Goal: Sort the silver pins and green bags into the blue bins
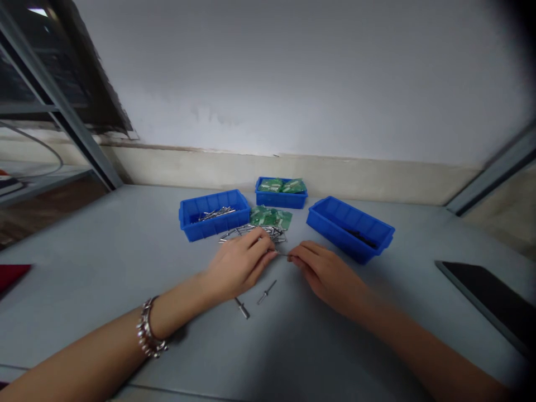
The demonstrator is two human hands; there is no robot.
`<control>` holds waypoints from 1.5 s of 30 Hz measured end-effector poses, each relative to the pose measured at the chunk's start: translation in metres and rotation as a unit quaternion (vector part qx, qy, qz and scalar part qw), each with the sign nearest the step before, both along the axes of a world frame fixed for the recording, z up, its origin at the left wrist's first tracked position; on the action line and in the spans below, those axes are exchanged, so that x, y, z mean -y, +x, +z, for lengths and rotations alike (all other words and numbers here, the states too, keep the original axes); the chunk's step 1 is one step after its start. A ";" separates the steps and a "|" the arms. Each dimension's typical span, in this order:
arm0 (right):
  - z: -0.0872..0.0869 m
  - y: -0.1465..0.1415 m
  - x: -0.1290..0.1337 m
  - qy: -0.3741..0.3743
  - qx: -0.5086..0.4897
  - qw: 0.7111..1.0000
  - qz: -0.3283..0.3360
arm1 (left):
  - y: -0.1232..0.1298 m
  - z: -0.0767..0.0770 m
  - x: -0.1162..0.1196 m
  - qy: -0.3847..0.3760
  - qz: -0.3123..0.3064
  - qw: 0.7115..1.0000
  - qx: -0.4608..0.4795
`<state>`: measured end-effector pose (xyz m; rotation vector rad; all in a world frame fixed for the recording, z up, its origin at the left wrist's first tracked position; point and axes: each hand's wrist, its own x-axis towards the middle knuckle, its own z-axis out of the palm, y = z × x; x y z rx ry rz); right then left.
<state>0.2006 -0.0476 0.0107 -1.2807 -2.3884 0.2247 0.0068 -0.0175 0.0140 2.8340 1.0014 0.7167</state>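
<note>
My left hand (243,261) pinches one end of a thin metal rivet (283,255) in front of the pile. At the rivet's other end, the fingertips of my right hand (320,272) are pressed together; a small dark bit shows there, too small to name. Behind my left hand lies a heap of silver rivets (274,232), partly hidden by the fingers. A green bag (278,216) lies just behind the heap. Nearer to me, one loose rivet (267,292) rests on the grey table (293,357), and a thicker one (242,309) lies partly under my left hand.
The left blue bin (218,224) holds silver rivets, the back blue bin (280,199) green bags, and the right blue bin (341,237) dark small parts. A dark tablet-like object (489,296) lies at right, something red (12,276) at far left. Metal posts stand on both sides.
</note>
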 end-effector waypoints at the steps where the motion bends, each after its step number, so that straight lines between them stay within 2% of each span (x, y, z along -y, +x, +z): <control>1: 0.001 0.001 0.000 0.006 -0.004 1.000 -0.003 | 0.000 0.000 0.000 -0.003 0.003 1.000 -0.011; 6: 0.004 0.002 0.000 0.039 -0.023 0.999 -0.008 | 0.001 -0.001 -0.001 -0.005 0.010 0.999 -0.036; 13: 0.000 0.000 0.000 -0.004 0.021 1.000 0.002 | 0.000 0.000 0.000 0.008 0.002 1.000 0.003; 23: 0.000 0.003 0.000 0.023 0.012 1.000 -0.017 | 0.000 -0.002 -0.002 -0.002 0.011 0.999 -0.048; 29: 0.001 0.004 -0.001 0.037 -0.004 0.999 -0.040 | -0.006 0.007 -0.007 0.011 0.023 0.999 -0.029; 31: 0.000 0.004 -0.002 0.034 -0.006 0.999 -0.040 | -0.011 0.014 -0.012 0.047 0.059 0.997 -0.002; 33: 0.000 0.005 -0.001 0.030 -0.006 0.999 -0.037 | -0.018 0.020 -0.020 0.088 0.135 0.987 0.008; 35: -0.001 0.005 0.000 0.023 -0.007 0.999 -0.031 | -0.025 0.024 -0.029 0.119 0.240 0.963 -0.016; 38: -0.001 0.005 0.001 0.010 0.000 0.999 -0.030 | -0.036 0.025 -0.041 0.128 0.342 0.928 -0.075; 41: 0.000 0.004 0.002 -0.001 0.009 1.000 -0.023 | -0.043 0.022 -0.048 0.115 0.389 0.907 -0.115; 45: 0.000 0.004 0.003 -0.008 0.003 1.000 -0.011 | -0.045 0.018 -0.050 0.084 0.403 0.898 -0.153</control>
